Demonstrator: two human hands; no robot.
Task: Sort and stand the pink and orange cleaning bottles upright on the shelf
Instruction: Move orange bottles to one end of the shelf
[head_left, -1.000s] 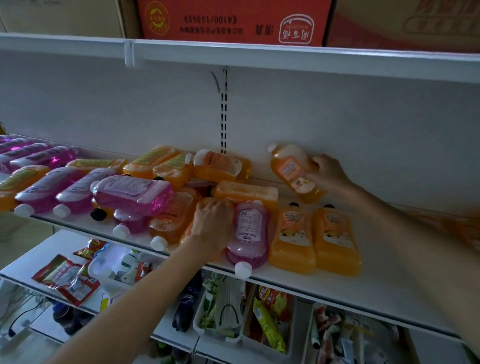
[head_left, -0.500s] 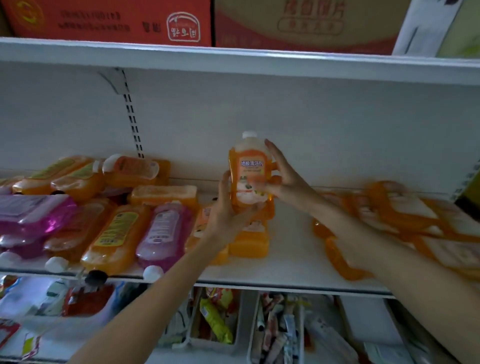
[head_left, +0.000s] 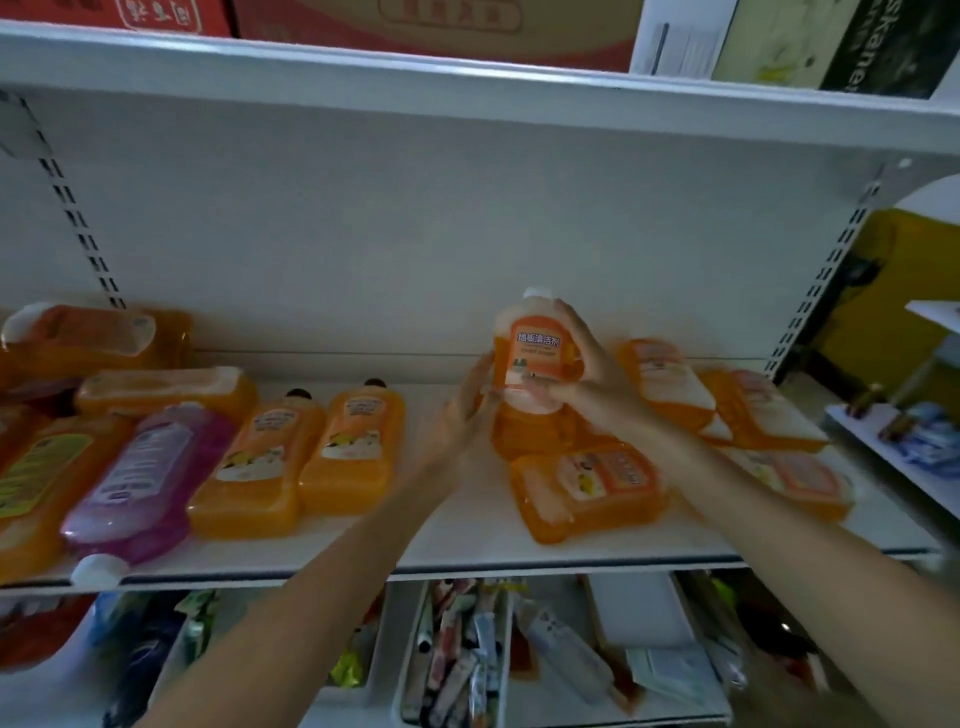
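**1. Item in hand.** The translucent orange plastic cleaning bottle with a white cap (head_left: 535, 345) is held upright, cap uppermost, close to the back panel in the right half of the white metal shelf (head_left: 467, 530). Its long axis is vertical or very nearly so. The base is hidden behind the hands, so it cannot be told whether it rests on the shelf or on the orange bottle lying flat beneath it (head_left: 524, 439).

**2. Grip.** The right hand (head_left: 592, 387) wraps the bottle from the right, with fingers curled round the shoulder and thumb across the lower label. The left hand (head_left: 462, 415) is not wrapped. Its fingers lie nearly straight, pressed against the lower left flank as a support.

**3. Governing relation.** The bottle sits between the two palms. Bare shelf lies to its left and front, between it and the black-capped orange bottle lying flat (head_left: 353, 447). The left hand is nearer that space. Setting down probably calls for a shift left, then a descent along the vertical axis, clear of the lying bottles.

**4. Markings.** The bottle's orange label reads 地板清洁剂, and the smaller print below is illegible. The pink bottle with a white cap (head_left: 140, 483) lies flat at far left, its label unreadable. The black carton (head_left: 893, 47) on the upper shelf shows the partial letters "skane"
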